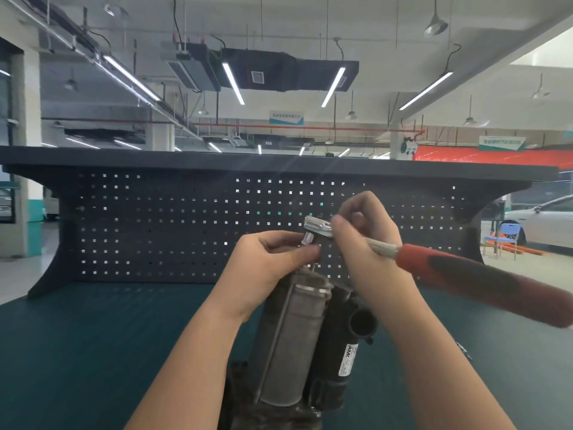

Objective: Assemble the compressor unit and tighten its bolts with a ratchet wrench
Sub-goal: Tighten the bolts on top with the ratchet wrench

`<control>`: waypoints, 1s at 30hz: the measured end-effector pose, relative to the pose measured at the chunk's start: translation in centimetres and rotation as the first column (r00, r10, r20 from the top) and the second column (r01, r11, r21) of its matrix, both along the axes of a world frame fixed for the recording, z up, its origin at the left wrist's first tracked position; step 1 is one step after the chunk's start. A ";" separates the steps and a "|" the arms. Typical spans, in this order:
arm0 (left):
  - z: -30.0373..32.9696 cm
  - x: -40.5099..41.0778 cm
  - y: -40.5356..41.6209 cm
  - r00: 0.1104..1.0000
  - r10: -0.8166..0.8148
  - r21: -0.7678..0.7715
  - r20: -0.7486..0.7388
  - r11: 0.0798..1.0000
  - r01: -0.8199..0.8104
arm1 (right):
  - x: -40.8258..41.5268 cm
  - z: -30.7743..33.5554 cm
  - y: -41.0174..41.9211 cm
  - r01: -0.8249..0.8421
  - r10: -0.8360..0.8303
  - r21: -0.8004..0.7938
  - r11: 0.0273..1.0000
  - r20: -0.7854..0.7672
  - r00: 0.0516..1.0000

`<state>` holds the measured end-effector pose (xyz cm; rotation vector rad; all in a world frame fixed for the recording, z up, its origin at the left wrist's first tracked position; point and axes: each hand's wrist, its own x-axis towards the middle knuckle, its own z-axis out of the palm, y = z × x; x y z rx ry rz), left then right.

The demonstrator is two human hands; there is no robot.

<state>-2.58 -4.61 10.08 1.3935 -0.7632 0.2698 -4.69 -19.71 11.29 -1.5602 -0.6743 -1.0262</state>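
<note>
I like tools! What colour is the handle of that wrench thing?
The ratchet wrench has a red and black handle on a silvery shaft, seen in the head view.

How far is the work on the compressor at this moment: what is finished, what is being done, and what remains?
Done, apparently: the compressor unit stands upright on the green bench in one piece. In hand: the right hand grips the ratchet wrench near its head, and the left hand pinches the socket beneath it, above the unit's top end. Left: tightening the bolts; how many are already tight cannot be seen.
</note>
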 end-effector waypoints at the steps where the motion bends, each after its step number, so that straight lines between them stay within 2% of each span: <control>1: 0.0 0.0 0.0 1.000 0.007 0.015 0.013 1.000 -0.008 | -0.2 0.1 0.4 0.087 -0.084 -0.029 0.996 0.075 0.994; 3: 0.0 -0.1 0.0 1.000 0.003 0.021 0.023 1.000 -0.003 | -0.2 -0.5 0.8 0.134 -0.134 0.006 0.991 0.117 0.984; 4: 0.0 -0.2 0.0 1.000 -0.001 0.005 0.012 1.000 0.001 | -0.1 -0.9 0.7 0.057 -0.062 0.077 0.995 0.058 0.996; 5: -0.1 -0.1 0.0 1.000 0.002 -0.011 0.003 1.000 -0.002 | 0.1 -1.2 0.5 -0.061 0.070 0.184 0.981 -0.042 0.997; 6: -0.1 0.0 -0.1 1.000 0.009 -0.018 0.000 1.000 -0.009 | 0.2 -1.2 0.2 -0.192 0.245 0.303 0.933 -0.146 0.959; 7: -0.2 0.0 -0.1 1.000 0.020 -0.013 0.003 1.000 -0.020 | 0.4 -1.1 0.0 -0.290 0.399 0.412 0.864 -0.208 0.893; 8: -0.2 0.0 -0.2 1.000 0.022 -0.003 0.004 1.000 -0.022 | 0.4 -0.9 -0.2 -0.333 0.469 0.460 0.823 -0.219 0.856; 9: -0.2 0.1 -0.1 1.000 0.011 0.004 0.004 1.000 -0.011 | 0.2 -0.5 -0.1 -0.336 0.450 0.432 0.837 -0.194 0.872; 10: -0.1 0.1 -0.1 1.000 -0.016 -0.001 0.004 1.000 0.016 | -0.3 -0.2 0.2 -0.289 0.351 0.334 0.897 -0.145 0.925; 11: 0.0 0.0 0.0 0.999 -0.048 -0.009 0.010 0.999 0.048 | -0.7 0.1 0.7 -0.171 0.187 0.190 0.967 -0.071 0.980; 13: 0.1 -0.2 0.3 0.996 -0.080 0.005 0.044 0.997 0.080 | -1.5 0.2 1.8 0.081 -0.077 -0.027 0.996 0.119 0.990; 14: 0.1 -0.3 0.3 0.995 -0.081 0.024 0.061 0.997 0.080 | -1.6 0.0 2.2 0.139 -0.130 -0.038 0.990 0.182 0.975; 15: 0.1 -0.4 0.2 0.995 -0.074 0.036 0.071 0.997 0.072 | -1.4 -0.4 2.4 0.153 -0.151 0.007 0.988 0.211 0.966; 17: 0.0 -0.4 -0.1 0.997 -0.044 0.031 0.061 0.999 0.042 | -0.7 -1.2 1.6 0.056 -0.086 0.176 0.983 0.168 0.982; 19: -0.2 0.0 -0.3 0.999 0.000 0.016 0.044 1.000 0.000 | 0.0 -1.4 0.8 -0.156 0.169 0.352 0.923 -0.008 0.986; 20: -0.2 0.1 -0.3 0.999 0.013 0.012 0.036 1.000 -0.013 | 0.4 -1.3 0.4 -0.241 0.311 0.427 0.872 -0.102 0.945; 21: -0.3 0.3 -0.3 0.999 0.018 0.012 0.032 1.000 -0.018 | 0.5 -1.2 0.2 -0.249 0.344 0.444 0.861 -0.146 0.928; 22: -0.4 0.5 -0.2 0.999 0.017 0.020 0.032 1.000 -0.018 | 0.4 -1.1 0.2 -0.199 0.269 0.392 0.898 -0.130 0.955; 24: -0.5 0.6 -0.1 0.999 0.007 0.062 0.041 0.998 -0.009 | -0.3 -0.6 0.9 -0.023 0.019 0.190 0.981 0.024 1.000; 26: -0.6 0.5 -0.1 0.999 -0.018 0.098 0.052 0.995 0.012 | -1.1 -0.2 2.0 0.156 -0.152 -0.013 0.988 0.150 0.977; 28: -0.6 0.6 -0.1 0.998 -0.022 0.095 0.065 0.995 0.016 | -1.2 -0.3 2.2 0.172 -0.164 -0.047 0.984 0.149 0.975; 30: -0.7 1.0 0.0 0.997 0.014 0.076 0.074 0.997 -0.019 | -0.4 -0.7 1.0 0.027 -0.031 0.064 0.998 0.068 0.997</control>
